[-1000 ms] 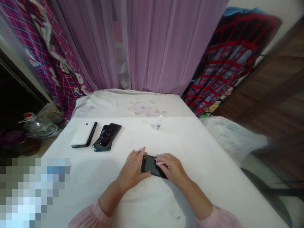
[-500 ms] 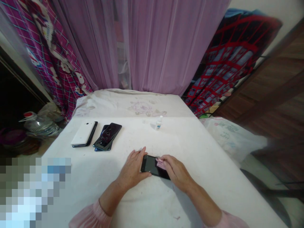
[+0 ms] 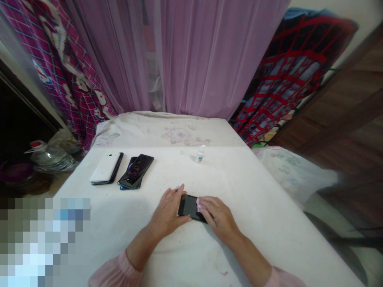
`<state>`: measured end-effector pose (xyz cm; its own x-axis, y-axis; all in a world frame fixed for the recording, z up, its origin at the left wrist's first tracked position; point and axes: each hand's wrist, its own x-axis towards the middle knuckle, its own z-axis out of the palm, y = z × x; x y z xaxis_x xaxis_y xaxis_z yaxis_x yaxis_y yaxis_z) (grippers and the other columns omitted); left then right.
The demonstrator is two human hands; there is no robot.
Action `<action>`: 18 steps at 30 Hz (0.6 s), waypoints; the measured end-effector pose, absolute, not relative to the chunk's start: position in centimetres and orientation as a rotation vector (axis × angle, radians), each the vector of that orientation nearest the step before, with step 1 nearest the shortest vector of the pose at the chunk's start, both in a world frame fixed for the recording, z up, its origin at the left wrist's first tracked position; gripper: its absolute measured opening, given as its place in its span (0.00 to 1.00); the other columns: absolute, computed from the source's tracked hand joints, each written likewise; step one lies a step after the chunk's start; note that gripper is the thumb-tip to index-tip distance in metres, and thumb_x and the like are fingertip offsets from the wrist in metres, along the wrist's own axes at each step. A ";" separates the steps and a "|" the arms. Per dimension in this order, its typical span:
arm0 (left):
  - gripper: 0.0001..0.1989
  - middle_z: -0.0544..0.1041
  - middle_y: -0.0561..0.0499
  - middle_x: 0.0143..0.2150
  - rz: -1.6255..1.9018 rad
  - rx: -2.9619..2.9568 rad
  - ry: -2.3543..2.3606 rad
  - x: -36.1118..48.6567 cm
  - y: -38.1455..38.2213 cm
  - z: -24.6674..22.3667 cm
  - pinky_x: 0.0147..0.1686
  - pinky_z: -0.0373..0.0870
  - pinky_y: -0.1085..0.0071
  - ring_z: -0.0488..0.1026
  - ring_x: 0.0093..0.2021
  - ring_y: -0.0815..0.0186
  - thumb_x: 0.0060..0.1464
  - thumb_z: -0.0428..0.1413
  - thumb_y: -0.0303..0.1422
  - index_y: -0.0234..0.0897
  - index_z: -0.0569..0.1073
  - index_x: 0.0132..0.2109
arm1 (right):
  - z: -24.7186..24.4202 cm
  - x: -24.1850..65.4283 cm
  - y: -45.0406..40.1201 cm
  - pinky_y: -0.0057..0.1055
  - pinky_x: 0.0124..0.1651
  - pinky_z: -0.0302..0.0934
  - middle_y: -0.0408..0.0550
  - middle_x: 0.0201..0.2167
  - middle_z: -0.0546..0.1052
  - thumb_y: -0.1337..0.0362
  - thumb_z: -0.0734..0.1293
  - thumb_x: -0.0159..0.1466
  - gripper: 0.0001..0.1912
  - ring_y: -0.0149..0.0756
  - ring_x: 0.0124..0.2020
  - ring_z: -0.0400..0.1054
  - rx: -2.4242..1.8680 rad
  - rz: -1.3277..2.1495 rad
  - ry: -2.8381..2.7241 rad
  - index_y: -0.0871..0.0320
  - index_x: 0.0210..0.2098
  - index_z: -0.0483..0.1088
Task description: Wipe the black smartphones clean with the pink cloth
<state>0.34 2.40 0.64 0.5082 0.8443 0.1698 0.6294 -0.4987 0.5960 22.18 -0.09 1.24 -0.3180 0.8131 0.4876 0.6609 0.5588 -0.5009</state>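
Observation:
A black phone (image 3: pixel 189 206) lies screen up on the white-covered table. My left hand (image 3: pixel 169 211) grips its left end, thumb at the near edge and fingers at the far side. My right hand (image 3: pixel 220 218) presses a small pink cloth (image 3: pixel 201 205) onto the screen and covers the phone's right end. Beyond the hands stands a small white bottle (image 3: pixel 200 154) with a blue label. To the left lie a white phone (image 3: pixel 105 168) on top of a dark one, and a black phone (image 3: pixel 138 170) crossed over a blue one.
The table (image 3: pixel 257 199) reaches back to a purple curtain (image 3: pixel 203 59). A plastic bag (image 3: pixel 290 171) is beyond its right edge, beside a dark stool. Off the left edge stands a large clear bottle (image 3: pixel 50 156) with a red cap. The lower left corner is pixelated.
My right hand has shifted slightly over the screen with the cloth, its fingers now flatter and hiding more of the cloth. My left hand keeps its place on the phone.

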 end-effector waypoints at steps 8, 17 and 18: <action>0.51 0.69 0.42 0.59 0.627 2.307 1.199 0.4 2.4 0.6 0.63 0.49 0.42 0.64 0.60 0.51 0.50 0.63 0.35 0.42 0.37 0.69 | 2.2 23.2 -0.4 0.39 0.45 0.68 0.51 0.41 0.77 0.66 0.62 0.67 0.09 0.39 0.43 0.70 -1.148 0.202 -2.228 0.53 0.44 0.72; 0.51 0.69 0.43 0.59 0.608 2.275 1.220 0.4 2.4 1.0 0.63 0.48 0.43 0.63 0.61 0.51 0.48 0.64 0.35 0.43 0.39 0.69 | 2.1 24.0 -1.5 0.35 0.40 0.69 0.50 0.37 0.77 0.65 0.60 0.68 0.11 0.37 0.37 0.71 -1.215 0.135 -2.285 0.54 0.47 0.71; 0.51 0.69 0.43 0.59 0.606 2.274 1.224 0.4 2.4 0.9 0.63 0.48 0.43 0.63 0.61 0.51 0.48 0.64 0.35 0.43 0.39 0.69 | 2.1 24.0 -1.6 0.34 0.40 0.70 0.50 0.37 0.77 0.65 0.60 0.68 0.11 0.37 0.38 0.71 -1.219 0.139 -2.281 0.54 0.46 0.72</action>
